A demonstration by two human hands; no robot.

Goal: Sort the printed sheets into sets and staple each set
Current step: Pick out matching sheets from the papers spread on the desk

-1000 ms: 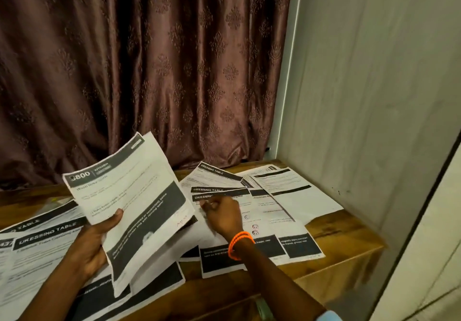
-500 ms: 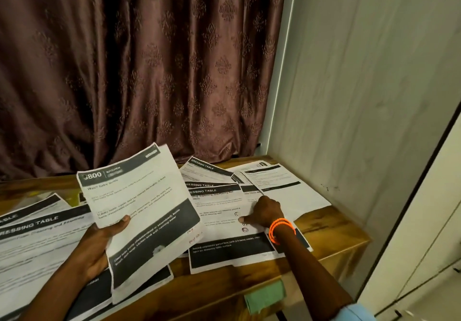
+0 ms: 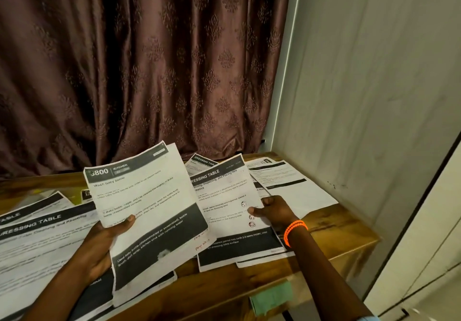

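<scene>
We have one view only, from a wide-angle camera on the person's head, so nothing is shared with a second view. It looks forward and down over the table (image 3: 344,236), close enough that both forearms enter from 6 o'clock. The curtain (image 3: 139,66) fills the frame toward 12 o'clock, and the wall (image 3: 369,71) leans in at 3 o'clock, bent by the lens.
</scene>
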